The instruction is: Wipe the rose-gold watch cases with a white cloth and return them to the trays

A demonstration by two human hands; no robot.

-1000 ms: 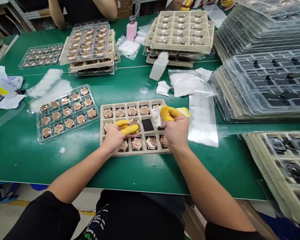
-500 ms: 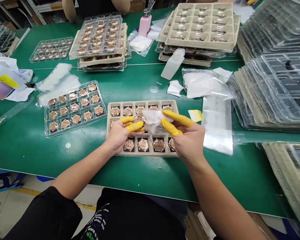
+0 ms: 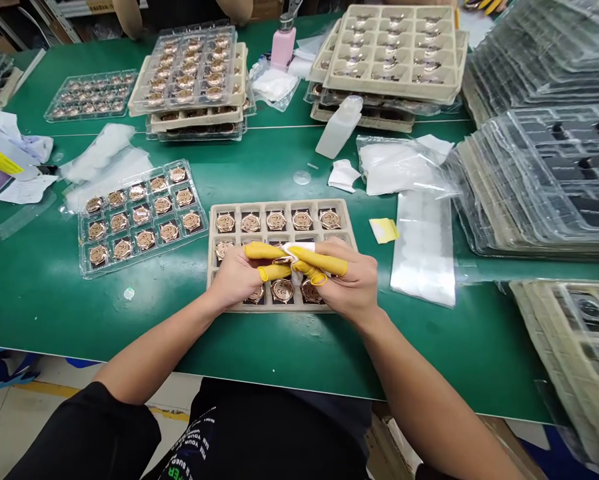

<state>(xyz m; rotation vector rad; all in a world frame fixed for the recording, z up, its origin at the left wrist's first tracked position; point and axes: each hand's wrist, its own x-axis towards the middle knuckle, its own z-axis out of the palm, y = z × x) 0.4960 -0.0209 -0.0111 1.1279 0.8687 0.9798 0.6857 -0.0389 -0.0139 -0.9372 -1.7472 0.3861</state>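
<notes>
Yellow finger cots cover the thumb and forefinger of both hands. My left hand (image 3: 239, 272) is closed on a rose-gold watch case (image 3: 282, 261), mostly hidden between the fingers. My right hand (image 3: 346, 272) pinches a white wiping cloth (image 3: 306, 247) against the case, and the fingertips of both hands meet there. Directly beneath lies a beige tray (image 3: 274, 205) whose compartments hold several rose-gold watch cases, backs up. To the left, a clear plastic tray (image 3: 144, 257) carries more of the same cases.
Stacked trays of cases (image 3: 189, 73) and another beige stack (image 3: 394, 60) stand at the back. A pink pump bottle (image 3: 283, 45) and a white bottle (image 3: 340, 127) are between them. Tall piles of clear trays (image 3: 534, 180) crowd the right. A person's arms (image 3: 129, 17) rest across the table.
My right hand has moved left and brought the cloth onto the watch case. The cloth, spread out before, is now bunched around the case. The whole view has shifted slightly.
</notes>
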